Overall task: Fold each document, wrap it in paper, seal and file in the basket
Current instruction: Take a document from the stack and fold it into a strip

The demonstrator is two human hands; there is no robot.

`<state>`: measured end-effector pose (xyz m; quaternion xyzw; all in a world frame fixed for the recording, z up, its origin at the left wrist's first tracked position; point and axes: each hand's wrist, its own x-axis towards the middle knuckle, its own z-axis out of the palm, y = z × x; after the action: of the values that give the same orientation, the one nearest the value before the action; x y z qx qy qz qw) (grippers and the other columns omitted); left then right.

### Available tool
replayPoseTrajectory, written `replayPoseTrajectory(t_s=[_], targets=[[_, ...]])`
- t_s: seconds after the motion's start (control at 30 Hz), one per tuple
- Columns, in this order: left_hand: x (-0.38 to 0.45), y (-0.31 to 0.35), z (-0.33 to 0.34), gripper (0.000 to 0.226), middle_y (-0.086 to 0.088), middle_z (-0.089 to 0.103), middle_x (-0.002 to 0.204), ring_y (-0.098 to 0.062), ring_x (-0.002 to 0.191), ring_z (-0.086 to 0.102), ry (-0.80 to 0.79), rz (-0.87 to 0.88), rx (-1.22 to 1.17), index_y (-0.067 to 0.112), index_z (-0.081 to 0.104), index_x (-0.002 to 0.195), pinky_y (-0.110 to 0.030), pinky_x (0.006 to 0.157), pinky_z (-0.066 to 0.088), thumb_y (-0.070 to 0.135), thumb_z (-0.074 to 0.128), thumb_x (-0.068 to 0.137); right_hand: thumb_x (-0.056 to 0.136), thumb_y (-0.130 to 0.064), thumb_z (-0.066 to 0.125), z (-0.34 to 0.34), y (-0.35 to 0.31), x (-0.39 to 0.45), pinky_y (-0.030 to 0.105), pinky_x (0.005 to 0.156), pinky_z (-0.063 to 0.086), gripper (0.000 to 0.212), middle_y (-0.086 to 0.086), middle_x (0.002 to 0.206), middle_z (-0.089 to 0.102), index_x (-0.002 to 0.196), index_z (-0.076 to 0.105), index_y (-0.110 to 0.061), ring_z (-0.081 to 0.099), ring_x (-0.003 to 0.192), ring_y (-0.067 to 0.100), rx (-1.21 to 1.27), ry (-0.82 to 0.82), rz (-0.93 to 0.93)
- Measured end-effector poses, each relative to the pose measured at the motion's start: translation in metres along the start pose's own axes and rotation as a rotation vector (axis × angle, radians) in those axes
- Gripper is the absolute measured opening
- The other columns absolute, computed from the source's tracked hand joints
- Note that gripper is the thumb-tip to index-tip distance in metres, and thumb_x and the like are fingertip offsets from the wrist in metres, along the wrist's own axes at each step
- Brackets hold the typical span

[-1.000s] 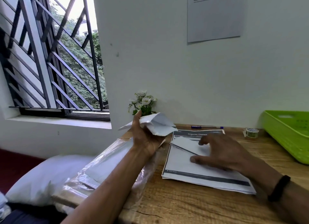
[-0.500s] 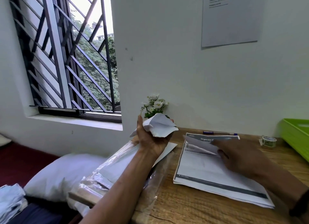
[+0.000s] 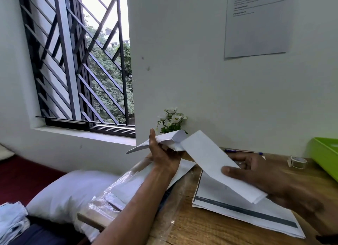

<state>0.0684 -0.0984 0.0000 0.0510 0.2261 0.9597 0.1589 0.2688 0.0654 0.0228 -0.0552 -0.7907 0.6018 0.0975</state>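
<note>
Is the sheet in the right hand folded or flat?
Folded: the sheet held by the right hand is a narrow strip with layered edges.

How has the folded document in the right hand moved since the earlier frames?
Yes: the right hand has lifted the folded document off the document stack, toward the left hand.

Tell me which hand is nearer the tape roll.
Right. The right hand, holding a folded document, is just left of the tape roll; the left hand is much farther left.

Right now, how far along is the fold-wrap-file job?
Done: one document folded, gripped by the right hand. In hand: the left hand holds open wrapping paper beside it. Left: sealing with the tape roll, filing in the green basket, plus the stack of documents.
</note>
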Motion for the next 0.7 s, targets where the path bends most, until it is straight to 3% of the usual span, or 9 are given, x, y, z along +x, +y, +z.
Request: replayPoseTrajectory(t_s=[0.07, 0.17, 0.23, 0.33, 0.4, 0.53, 0.63, 0.67, 0.7], targets=[[0.0, -0.001, 0.001, 0.059, -0.011, 0.074, 0.087, -0.029, 0.082, 0.073, -0.026, 0.006, 0.031, 0.01, 0.063, 0.119, -0.038, 0.072, 0.059, 0.062, 0.061, 0.091, 0.077, -0.023, 0.085, 0.003, 0.001, 0.0, 0.034, 0.074, 0.057, 0.048, 0.011, 0.104, 0.08, 0.123, 0.071, -0.022, 0.072, 0.081, 0.024, 0.028, -0.05, 0.055], [0.0, -0.001, 0.001, 0.047, -0.008, 0.07, 0.074, -0.025, 0.066, 0.071, -0.093, 0.007, 0.075, 0.012, 0.063, 0.101, -0.033, 0.065, 0.056, 0.058, 0.058, 0.094, 0.085, -0.011, 0.076, 0.005, 0.001, -0.001, 0.02, 0.045, 0.049, 0.04, 0.02, 0.094, 0.078, 0.125, 0.068, -0.015, 0.062, 0.054, 0.014, 0.168, -0.096, 0.123], [-0.001, -0.002, 0.002, 0.044, -0.008, 0.068, 0.074, -0.025, 0.066, 0.07, -0.127, -0.001, 0.089, 0.011, 0.062, 0.098, -0.036, 0.068, 0.052, 0.055, 0.058, 0.094, 0.084, -0.012, 0.078, 0.004, 0.001, -0.003, 0.016, 0.039, 0.04, 0.043, 0.019, 0.085, 0.073, 0.126, 0.069, -0.013, 0.049, 0.049, 0.01, 0.255, -0.142, 0.164], [-0.003, -0.001, 0.003, 0.044, -0.01, 0.066, 0.079, -0.028, 0.074, 0.067, -0.149, -0.011, 0.103, 0.01, 0.06, 0.105, -0.04, 0.072, 0.048, 0.052, 0.064, 0.092, 0.051, -0.017, 0.102, -0.001, 0.005, -0.001, 0.013, 0.031, 0.032, 0.065, 0.019, 0.076, 0.065, 0.11, 0.078, -0.003, 0.04, 0.038, 0.006, 0.41, -0.245, 0.201], [-0.001, -0.003, 0.002, 0.051, -0.012, 0.063, 0.086, -0.031, 0.08, 0.064, -0.183, -0.033, 0.121, 0.011, 0.057, 0.113, -0.042, 0.074, 0.045, 0.054, 0.069, 0.086, 0.036, -0.007, 0.105, -0.006, 0.008, 0.0, 0.014, 0.025, 0.032, 0.073, 0.024, 0.072, 0.062, 0.103, 0.078, 0.005, 0.041, 0.031, 0.007, 0.578, -0.309, 0.224], [0.001, -0.004, 0.0, 0.064, -0.017, 0.061, 0.1, -0.035, 0.093, 0.064, -0.256, -0.111, 0.101, 0.009, 0.056, 0.121, -0.05, 0.098, 0.042, 0.055, 0.073, 0.08, 0.049, 0.007, 0.099, -0.016, 0.017, 0.006, 0.019, 0.027, 0.042, 0.069, 0.03, 0.076, 0.063, 0.113, 0.074, 0.008, 0.05, 0.032, 0.011, 0.739, -0.492, 0.225], [-0.003, -0.005, 0.0, 0.083, -0.023, 0.059, 0.125, -0.041, 0.118, 0.064, -0.298, -0.215, 0.075, 0.006, 0.047, 0.139, -0.055, 0.109, 0.047, 0.056, 0.074, 0.079, 0.1, 0.004, 0.058, -0.022, 0.022, 0.008, 0.02, 0.06, 0.059, 0.045, 0.029, 0.11, 0.068, 0.145, 0.05, 0.002, 0.071, 0.068, 0.013, 0.86, -0.586, 0.152], [-0.008, -0.007, 0.002, 0.082, -0.024, 0.058, 0.131, -0.041, 0.126, 0.062, -0.313, -0.239, 0.081, 0.005, 0.047, 0.14, -0.058, 0.107, 0.049, 0.057, 0.071, 0.081, 0.1, 0.004, 0.057, -0.021, 0.024, 0.009, 0.02, 0.06, 0.06, 0.049, 0.029, 0.11, 0.068, 0.148, 0.046, 0.001, 0.071, 0.068, 0.014, 0.87, -0.571, 0.156], [-0.012, -0.009, 0.004, 0.078, -0.024, 0.058, 0.135, -0.041, 0.132, 0.059, -0.321, -0.257, 0.092, 0.003, 0.048, 0.138, -0.058, 0.105, 0.051, 0.057, 0.067, 0.085, 0.089, 0.005, 0.074, -0.022, 0.023, 0.01, 0.021, 0.051, 0.057, 0.057, 0.029, 0.1, 0.069, 0.142, 0.055, 0.003, 0.068, 0.057, 0.014, 0.816, -0.571, 0.187]])
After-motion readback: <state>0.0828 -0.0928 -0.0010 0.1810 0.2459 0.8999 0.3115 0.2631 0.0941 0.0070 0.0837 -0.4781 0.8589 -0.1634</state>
